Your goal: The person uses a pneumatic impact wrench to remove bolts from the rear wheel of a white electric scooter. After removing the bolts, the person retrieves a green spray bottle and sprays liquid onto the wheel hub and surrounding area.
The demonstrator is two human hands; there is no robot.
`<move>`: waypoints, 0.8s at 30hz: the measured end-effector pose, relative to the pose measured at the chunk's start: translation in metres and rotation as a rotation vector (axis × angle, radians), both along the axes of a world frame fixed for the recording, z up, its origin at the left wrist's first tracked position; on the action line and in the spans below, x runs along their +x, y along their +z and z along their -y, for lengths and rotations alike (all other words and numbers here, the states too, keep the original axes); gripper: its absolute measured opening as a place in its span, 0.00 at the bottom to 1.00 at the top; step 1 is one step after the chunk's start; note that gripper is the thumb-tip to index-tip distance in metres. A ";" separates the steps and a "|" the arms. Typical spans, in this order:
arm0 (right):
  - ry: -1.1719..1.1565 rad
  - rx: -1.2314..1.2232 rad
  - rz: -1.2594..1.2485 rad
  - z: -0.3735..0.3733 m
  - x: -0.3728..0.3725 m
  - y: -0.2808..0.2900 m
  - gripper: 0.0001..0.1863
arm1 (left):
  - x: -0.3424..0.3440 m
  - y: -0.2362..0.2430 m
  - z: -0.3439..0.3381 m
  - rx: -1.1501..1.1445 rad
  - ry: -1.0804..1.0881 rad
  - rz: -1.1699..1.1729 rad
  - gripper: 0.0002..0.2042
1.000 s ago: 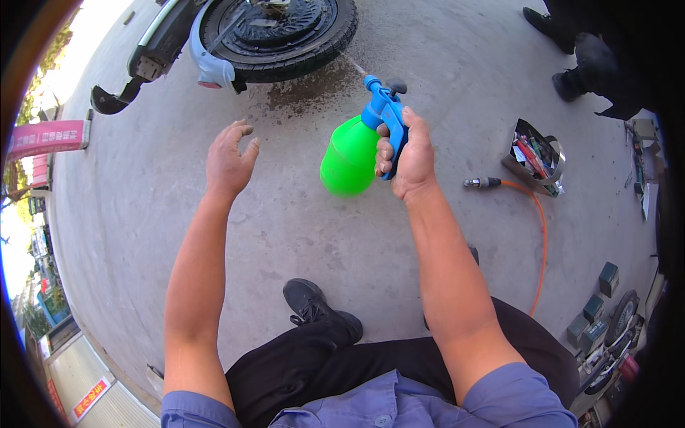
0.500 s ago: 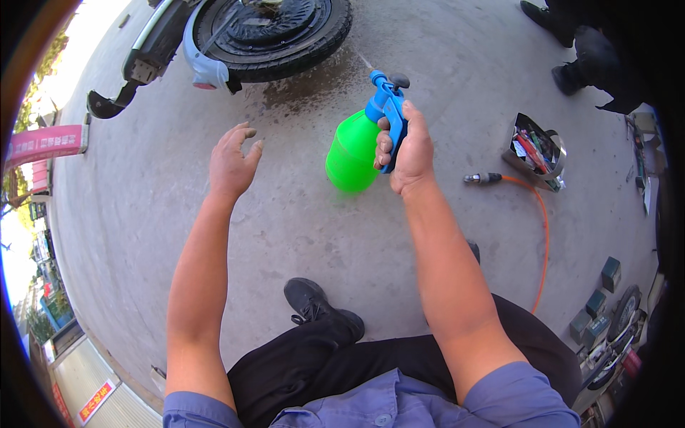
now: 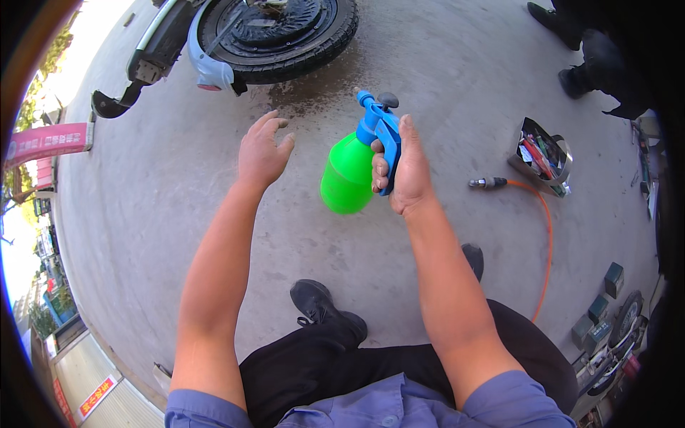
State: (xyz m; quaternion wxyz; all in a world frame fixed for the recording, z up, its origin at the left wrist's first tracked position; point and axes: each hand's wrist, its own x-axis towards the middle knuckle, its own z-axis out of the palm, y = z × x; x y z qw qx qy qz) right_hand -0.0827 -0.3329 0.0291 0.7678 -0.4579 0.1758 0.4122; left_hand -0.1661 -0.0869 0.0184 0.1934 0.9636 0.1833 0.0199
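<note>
The right hand [image 3: 408, 165] was wrapped around the blue trigger head of a green sprayer [image 3: 348, 175], fingers curled on the lever, nozzle aimed at the wheel [image 3: 278, 32] lying on the floor [image 3: 442, 85]. The left hand [image 3: 262, 151] hung empty beside the sprayer, fingers loosely spread, touching nothing. A wet patch [image 3: 314, 89] darkened the floor just below the wheel. To spray well, it seemed best to hold the bottle upright, keep the nozzle on the tyre, and squeeze steadily rather than in jerks.
</note>
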 end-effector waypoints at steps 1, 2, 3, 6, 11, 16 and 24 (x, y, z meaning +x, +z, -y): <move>0.000 -0.011 0.023 0.001 -0.003 -0.001 0.36 | 0.007 -0.001 0.002 0.007 -0.010 0.004 0.17; 0.001 -0.020 0.044 0.002 -0.007 -0.002 0.36 | 0.014 -0.004 0.002 0.026 -0.019 0.018 0.17; -0.013 -0.017 0.053 0.005 -0.010 -0.002 0.36 | 0.023 -0.006 0.002 0.046 -0.031 0.032 0.17; -0.035 -0.006 0.075 0.018 -0.015 -0.001 0.37 | 0.052 -0.012 0.006 0.148 -0.076 0.048 0.18; 0.024 -0.010 0.063 0.030 -0.020 0.001 0.36 | 0.087 -0.018 0.008 0.275 -0.111 0.043 0.17; 0.082 -0.040 0.070 0.037 -0.015 0.003 0.36 | 0.088 -0.010 0.009 0.468 -0.164 -0.109 0.16; 0.188 -0.064 0.202 0.030 -0.024 0.007 0.33 | 0.068 0.008 -0.027 0.555 -0.111 -0.116 0.13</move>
